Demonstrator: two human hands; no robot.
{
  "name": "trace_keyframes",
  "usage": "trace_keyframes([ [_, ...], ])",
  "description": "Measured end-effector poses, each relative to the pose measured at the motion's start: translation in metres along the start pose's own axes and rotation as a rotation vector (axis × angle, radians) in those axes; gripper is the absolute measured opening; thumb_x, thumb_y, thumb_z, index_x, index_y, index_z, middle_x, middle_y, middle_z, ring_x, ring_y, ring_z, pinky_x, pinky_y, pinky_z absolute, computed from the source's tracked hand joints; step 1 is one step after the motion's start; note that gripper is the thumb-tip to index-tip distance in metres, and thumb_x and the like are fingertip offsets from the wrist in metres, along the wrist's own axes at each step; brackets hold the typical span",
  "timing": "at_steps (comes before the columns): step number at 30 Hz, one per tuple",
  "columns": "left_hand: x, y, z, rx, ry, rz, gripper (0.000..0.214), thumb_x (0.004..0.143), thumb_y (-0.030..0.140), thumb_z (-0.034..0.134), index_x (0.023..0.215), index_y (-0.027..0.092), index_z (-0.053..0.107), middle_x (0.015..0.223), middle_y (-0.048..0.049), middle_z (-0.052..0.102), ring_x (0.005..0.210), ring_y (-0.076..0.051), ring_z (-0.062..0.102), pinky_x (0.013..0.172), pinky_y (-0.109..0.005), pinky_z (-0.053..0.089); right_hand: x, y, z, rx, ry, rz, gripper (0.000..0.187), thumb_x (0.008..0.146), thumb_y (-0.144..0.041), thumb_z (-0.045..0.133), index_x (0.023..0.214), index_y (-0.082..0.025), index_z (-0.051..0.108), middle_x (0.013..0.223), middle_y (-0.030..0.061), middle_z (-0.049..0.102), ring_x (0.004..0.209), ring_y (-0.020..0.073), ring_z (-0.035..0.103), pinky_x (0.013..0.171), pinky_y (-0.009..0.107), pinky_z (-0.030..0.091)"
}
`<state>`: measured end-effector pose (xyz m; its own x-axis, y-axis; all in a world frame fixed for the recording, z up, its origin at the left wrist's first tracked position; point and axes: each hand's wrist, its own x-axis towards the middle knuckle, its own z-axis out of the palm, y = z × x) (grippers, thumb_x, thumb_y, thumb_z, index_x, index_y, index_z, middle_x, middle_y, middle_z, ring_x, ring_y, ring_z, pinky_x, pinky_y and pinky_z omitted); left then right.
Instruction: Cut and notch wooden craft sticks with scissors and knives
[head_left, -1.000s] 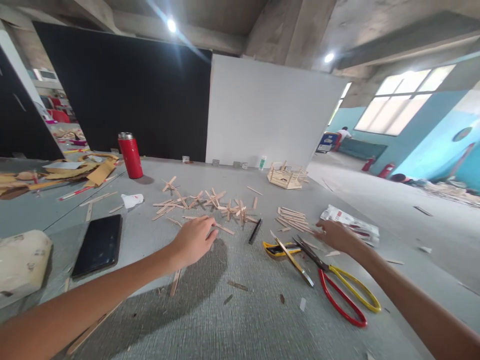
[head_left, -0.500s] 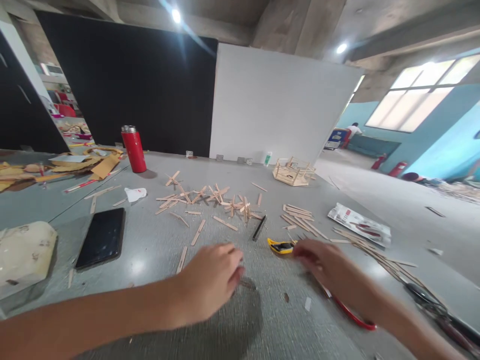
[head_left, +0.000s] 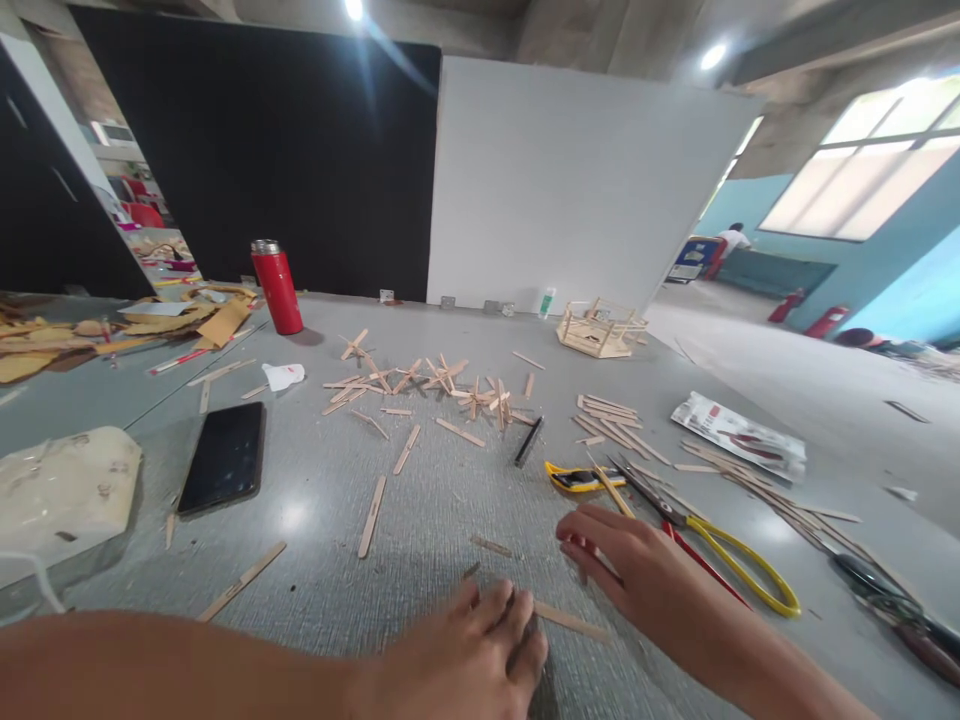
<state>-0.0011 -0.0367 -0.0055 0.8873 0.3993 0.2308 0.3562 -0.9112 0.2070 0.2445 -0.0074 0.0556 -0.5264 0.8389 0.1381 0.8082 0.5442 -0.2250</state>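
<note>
Low at the front of the table, my left hand (head_left: 480, 645) has its fingers bent down and closed at one end of a flat wooden stick (head_left: 574, 622). The stick points to the right, its far end bare. My right hand (head_left: 619, 555) hovers just beyond it, fingers loosely curved and apart, with nothing visible in them. Scissors with yellow handles (head_left: 739, 560) lie beside that hand, over a red-handled tool (head_left: 709, 568). A yellow and black utility knife (head_left: 577, 478) lies past my right fingertips. A short piece of stick (head_left: 491, 546) rests between the hands.
Joined and loose sticks (head_left: 442, 378) spread across the middle. More sticks (head_left: 611, 420) lie at right near a white packet (head_left: 739, 438). A black pen (head_left: 529, 442), a phone (head_left: 223, 458), a red flask (head_left: 277, 288) and a hexagonal stick frame (head_left: 600, 330) stand or lie around.
My left hand has moved down and to the right, and a stick now shows at its fingers. My right hand has drawn back slightly from the knife, and the scissors have come into view.
</note>
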Motion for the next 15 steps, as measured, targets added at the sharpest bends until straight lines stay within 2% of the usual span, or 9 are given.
trace_keyframes([
  [3, -0.007, 0.004, 0.016, 0.062, 0.036, 0.005, 0.043, 0.103, 0.021, 0.052, 0.137, -0.002, 0.061, 0.138, -0.0349, 0.061, 0.128, -0.047, 0.063, 0.099, -0.053, 0.053, 0.015, -0.007, -0.004, -0.050, 0.012, -0.037, 0.019, 0.108, -0.015, 0.049, 0.103, -0.019, 0.067, 0.101, 0.0061, 0.072, 0.088, 0.0205, 0.072, 0.075, 0.033, 0.055],
  [7, -0.015, 0.012, 0.025, 0.252, 0.130, -0.012, 0.034, 0.100, 0.011, 0.049, 0.128, 0.001, 0.066, 0.128, -0.0319, 0.069, 0.118, -0.041, 0.071, 0.091, -0.045, 0.054, 0.048, -0.031, -0.003, -0.131, -0.035, -0.133, 0.021, 0.106, -0.010, 0.050, 0.093, -0.017, 0.066, 0.094, 0.0055, 0.069, 0.074, 0.0189, 0.068, 0.067, 0.033, 0.050],
  [11, -0.020, 0.019, 0.031, 0.603, 0.326, 0.043, 0.021, 0.100, 0.015, 0.058, 0.116, 0.006, 0.068, 0.112, -0.0201, 0.079, 0.106, -0.030, 0.075, 0.087, -0.036, 0.051, 0.079, -0.065, 0.007, -0.206, -0.115, -0.284, 0.019, 0.094, 0.001, 0.059, 0.093, -0.015, 0.067, 0.092, 0.0064, 0.070, 0.076, 0.0217, 0.067, 0.064, 0.035, 0.049],
  [13, -0.020, 0.021, 0.041, 0.680, 0.367, 0.026, 0.017, 0.100, 0.018, 0.061, 0.112, 0.009, 0.069, 0.103, -0.0140, 0.081, 0.098, -0.025, 0.076, 0.086, -0.034, 0.051, 0.087, -0.086, 0.014, -0.227, -0.159, -0.390, 0.018, 0.089, 0.001, 0.063, 0.098, -0.014, 0.067, 0.096, 0.0076, 0.071, 0.083, 0.0237, 0.068, 0.070, 0.036, 0.052],
  [15, -0.019, 0.024, 0.055, 0.663, 0.346, -0.001, 0.011, 0.098, 0.018, 0.064, 0.105, 0.011, 0.070, 0.084, -0.0075, 0.080, 0.078, -0.021, 0.075, 0.083, -0.032, 0.052, 0.089, -0.106, 0.020, -0.239, -0.201, -0.487, 0.021, 0.084, -0.005, 0.071, 0.103, -0.013, 0.067, 0.100, 0.0082, 0.072, 0.086, 0.0250, 0.069, 0.071, 0.037, 0.054],
])
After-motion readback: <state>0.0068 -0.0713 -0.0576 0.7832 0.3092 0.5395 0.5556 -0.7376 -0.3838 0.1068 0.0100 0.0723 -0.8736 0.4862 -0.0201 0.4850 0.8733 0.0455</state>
